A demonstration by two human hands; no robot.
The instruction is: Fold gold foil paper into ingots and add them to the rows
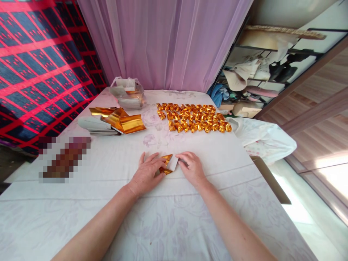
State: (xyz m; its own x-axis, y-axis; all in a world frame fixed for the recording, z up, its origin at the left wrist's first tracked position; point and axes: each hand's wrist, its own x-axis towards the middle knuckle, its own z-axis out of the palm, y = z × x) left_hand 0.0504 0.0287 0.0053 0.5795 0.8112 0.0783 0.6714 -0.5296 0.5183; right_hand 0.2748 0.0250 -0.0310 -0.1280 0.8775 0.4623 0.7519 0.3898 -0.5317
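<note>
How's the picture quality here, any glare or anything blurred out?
Head view: glare whitens the floor at right; head view: folded gold foil pieces glint; head view: a pixelated patch hides part of the tablecloth at left; head view: left hand and right hand look reasonably clear.

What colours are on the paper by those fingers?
The folded paper is shiny gold and whitish, in the head view.

Your left hand (148, 171) spread over partly folded gold-and-white foil paper (172, 165); your right hand (193, 168) pinching its white edge. Beyond, three rows of folded gold foil pieces (190, 116). Farther left, stack of foil sheets (116, 120), gold and pale sides showing, in front of clear plastic bag (140, 87) with more sheets inside. Floral tablecloth (168, 224) underneath; purple curtain (168, 43) behind. On your right, white plastic bag (268, 139), rack (317, 53) with black shoes (283, 71).
</note>
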